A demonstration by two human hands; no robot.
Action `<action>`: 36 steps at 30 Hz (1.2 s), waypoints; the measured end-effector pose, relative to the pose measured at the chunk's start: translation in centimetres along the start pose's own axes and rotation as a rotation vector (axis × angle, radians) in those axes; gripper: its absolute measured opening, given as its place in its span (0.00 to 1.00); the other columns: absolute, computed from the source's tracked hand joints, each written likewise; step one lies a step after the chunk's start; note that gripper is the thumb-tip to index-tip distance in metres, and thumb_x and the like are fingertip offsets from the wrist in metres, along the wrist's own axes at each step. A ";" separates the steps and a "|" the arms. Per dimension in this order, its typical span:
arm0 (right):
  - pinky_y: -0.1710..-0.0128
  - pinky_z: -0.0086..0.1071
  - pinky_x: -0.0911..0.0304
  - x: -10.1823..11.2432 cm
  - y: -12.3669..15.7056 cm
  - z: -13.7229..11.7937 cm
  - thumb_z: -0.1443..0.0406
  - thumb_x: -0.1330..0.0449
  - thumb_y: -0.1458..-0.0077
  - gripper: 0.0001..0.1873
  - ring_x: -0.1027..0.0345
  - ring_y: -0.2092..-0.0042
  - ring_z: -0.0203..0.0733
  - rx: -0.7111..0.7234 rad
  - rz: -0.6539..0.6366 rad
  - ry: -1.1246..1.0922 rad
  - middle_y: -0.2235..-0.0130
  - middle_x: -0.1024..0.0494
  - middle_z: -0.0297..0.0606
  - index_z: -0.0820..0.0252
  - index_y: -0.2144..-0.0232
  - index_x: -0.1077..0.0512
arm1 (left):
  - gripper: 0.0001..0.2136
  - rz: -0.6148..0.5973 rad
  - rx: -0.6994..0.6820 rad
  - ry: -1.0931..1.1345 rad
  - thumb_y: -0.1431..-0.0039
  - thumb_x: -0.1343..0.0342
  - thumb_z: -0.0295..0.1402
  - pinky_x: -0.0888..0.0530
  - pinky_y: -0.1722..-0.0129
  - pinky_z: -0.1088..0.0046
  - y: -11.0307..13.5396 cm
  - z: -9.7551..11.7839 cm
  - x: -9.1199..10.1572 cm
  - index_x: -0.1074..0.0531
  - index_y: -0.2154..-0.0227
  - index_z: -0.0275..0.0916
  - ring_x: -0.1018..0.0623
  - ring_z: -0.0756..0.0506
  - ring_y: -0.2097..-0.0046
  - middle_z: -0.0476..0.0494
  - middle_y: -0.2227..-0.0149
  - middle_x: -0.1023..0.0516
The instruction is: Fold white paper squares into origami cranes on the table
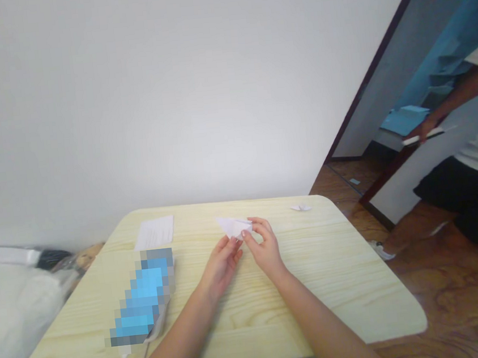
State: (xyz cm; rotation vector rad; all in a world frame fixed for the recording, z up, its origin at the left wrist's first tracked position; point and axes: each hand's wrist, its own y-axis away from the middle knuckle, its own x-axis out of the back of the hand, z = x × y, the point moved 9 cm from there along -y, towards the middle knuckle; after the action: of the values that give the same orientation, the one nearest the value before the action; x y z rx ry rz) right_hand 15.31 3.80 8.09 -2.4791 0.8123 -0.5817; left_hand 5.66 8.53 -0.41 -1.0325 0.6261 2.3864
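Note:
A small folded piece of white paper (234, 225) is held just above the pale wooden table (327, 283), near its middle. My left hand (222, 263) pinches the paper's near edge from below. My right hand (264, 246) grips the paper's right end with thumb and curled fingers. Both forearms reach in from the bottom edge of the view.
A flat white sheet (156, 231) lies at the table's far left. A blurred blue object (142, 297) with a white cord lies at the left. A small white paper scrap (300, 208) sits at the far right edge. Another person (473, 177) stands at the right by a doorway, holding something thin.

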 end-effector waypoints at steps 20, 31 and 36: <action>0.65 0.30 0.32 -2.0 0.5 3.2 0.63 0.39 0.57 0.10 0.34 0.57 0.42 -0.243 -0.199 -0.204 0.58 0.31 0.42 0.61 0.70 0.27 | 0.14 0.110 -0.115 -0.292 0.59 0.38 0.37 0.31 0.75 0.79 0.4 1.4 0.9 0.27 0.68 0.35 0.24 0.49 0.68 0.42 0.66 0.22; 0.59 0.33 0.33 -2.1 0.5 3.3 0.64 0.43 0.51 0.09 0.37 0.52 0.42 -0.168 -0.230 -0.155 0.52 0.36 0.43 0.59 0.66 0.27 | 0.14 0.117 -0.087 -0.470 0.59 0.39 0.41 0.33 0.73 0.78 0.2 1.7 1.7 0.25 0.72 0.35 0.26 0.47 0.67 0.40 0.69 0.22; 0.48 0.42 0.44 -1.4 0.4 2.6 0.63 0.39 0.57 0.14 0.44 0.47 0.46 -0.100 -0.183 0.025 0.48 0.38 0.43 0.58 0.63 0.28 | 0.14 0.139 -0.149 -0.563 0.57 0.41 0.43 0.34 0.71 0.77 0.4 2.1 1.6 0.24 0.72 0.36 0.27 0.46 0.64 0.39 0.66 0.23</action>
State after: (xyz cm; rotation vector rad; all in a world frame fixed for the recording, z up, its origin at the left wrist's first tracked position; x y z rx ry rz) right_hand 15.50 5.15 5.41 -2.6614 0.6425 -0.6512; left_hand 3.35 9.79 -0.25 -0.3344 0.3230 2.7047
